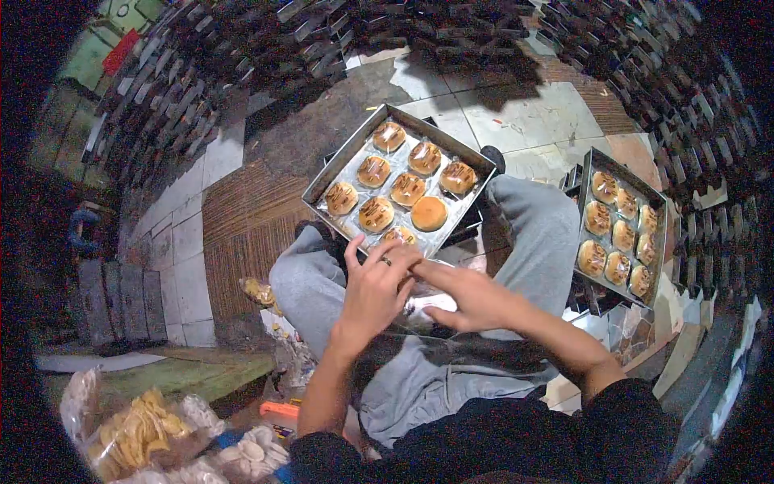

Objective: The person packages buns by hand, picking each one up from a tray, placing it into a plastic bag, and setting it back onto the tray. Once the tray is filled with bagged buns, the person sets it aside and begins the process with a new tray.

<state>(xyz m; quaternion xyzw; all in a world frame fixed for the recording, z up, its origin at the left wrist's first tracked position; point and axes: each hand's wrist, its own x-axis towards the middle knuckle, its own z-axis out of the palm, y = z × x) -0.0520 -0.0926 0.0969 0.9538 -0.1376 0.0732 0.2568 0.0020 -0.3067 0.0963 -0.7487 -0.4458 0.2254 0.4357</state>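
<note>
A square metal tray with several round browned buns, most in clear wrap with dark print, rests in front of my knees. One bun shows a plain orange-brown top. Over the tray's near corner, my left hand has its fingers bent and pressed together beside a bun; a ring is on one finger. My right hand reaches in from the right, its fingertips meeting the left ones. Beneath the right hand lies white and clear plastic. What the fingers pinch is hidden.
A second tray of wrapped buns stands to the right. Stacked dark metal trays curve around the far side. At the lower left are a bag of yellow pieces, white items and an orange tool.
</note>
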